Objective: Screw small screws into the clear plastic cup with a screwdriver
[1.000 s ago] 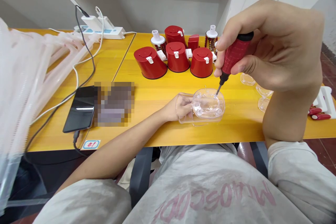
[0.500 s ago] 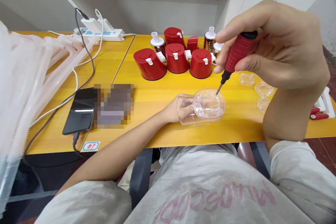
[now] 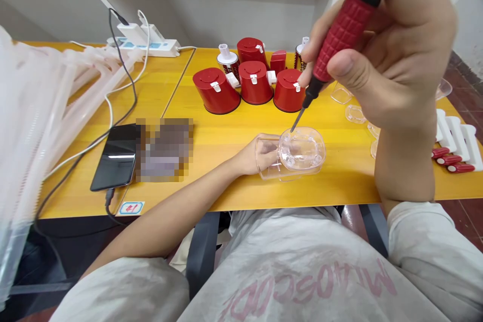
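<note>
My left hand point(image 3: 253, 157) is closed round a clear plastic housing point(image 3: 298, 153) lying on its side on the yellow table point(image 3: 226, 126). Its oval flat end faces me. My right hand point(image 3: 392, 55) is raised above it, fingers pinched on a red-handled screwdriver point(image 3: 339, 30). The screwdriver tip rests at the upper left corner of the housing's flat end.
Several red housings point(image 3: 256, 83) stand in a group at the back of the table. Clear plastic parts point(image 3: 354, 113) lie to the right, beside white and red pieces point(image 3: 453, 153). A black phone point(image 3: 115, 156) on a cable lies at the left, with a power strip point(image 3: 147, 45) behind.
My right hand has risen and come closer to the camera. The screwdriver tip has shifted from the upper right of the housing's flat end to its upper left. The left hand stays put.
</note>
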`<state>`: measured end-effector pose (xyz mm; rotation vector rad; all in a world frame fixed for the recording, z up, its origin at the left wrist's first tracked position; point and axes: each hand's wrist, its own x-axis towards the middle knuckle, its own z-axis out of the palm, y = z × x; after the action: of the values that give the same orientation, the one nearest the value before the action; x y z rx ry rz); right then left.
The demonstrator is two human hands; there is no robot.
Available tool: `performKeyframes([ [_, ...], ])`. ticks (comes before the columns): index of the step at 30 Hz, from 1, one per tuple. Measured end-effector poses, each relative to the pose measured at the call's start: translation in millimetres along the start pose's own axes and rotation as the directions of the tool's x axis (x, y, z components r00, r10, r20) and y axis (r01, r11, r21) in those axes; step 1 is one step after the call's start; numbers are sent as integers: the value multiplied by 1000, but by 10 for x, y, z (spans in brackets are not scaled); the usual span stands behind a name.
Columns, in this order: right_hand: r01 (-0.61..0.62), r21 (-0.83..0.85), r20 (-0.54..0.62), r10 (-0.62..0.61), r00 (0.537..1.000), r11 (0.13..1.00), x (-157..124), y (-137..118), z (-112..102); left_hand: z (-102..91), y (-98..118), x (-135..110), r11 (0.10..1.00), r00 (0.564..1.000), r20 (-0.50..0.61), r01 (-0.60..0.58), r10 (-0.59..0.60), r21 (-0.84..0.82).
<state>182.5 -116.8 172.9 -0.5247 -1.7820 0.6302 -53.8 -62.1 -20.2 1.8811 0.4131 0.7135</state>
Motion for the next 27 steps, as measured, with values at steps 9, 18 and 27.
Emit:
performKeyframes([
  [9,97,14,92,-97,991,995,67,146,-6,6,-92,-55,992,992,5,128,-128,-20],
  [18,112,121,147,-130,981,986,77,174,139,-35,-105,-46,995,996,39,83,-85,59],
  [27,85,22,285,-88,955,996,82,88,79,-1,-59,-38,991,992,-7,124,-124,50],
])
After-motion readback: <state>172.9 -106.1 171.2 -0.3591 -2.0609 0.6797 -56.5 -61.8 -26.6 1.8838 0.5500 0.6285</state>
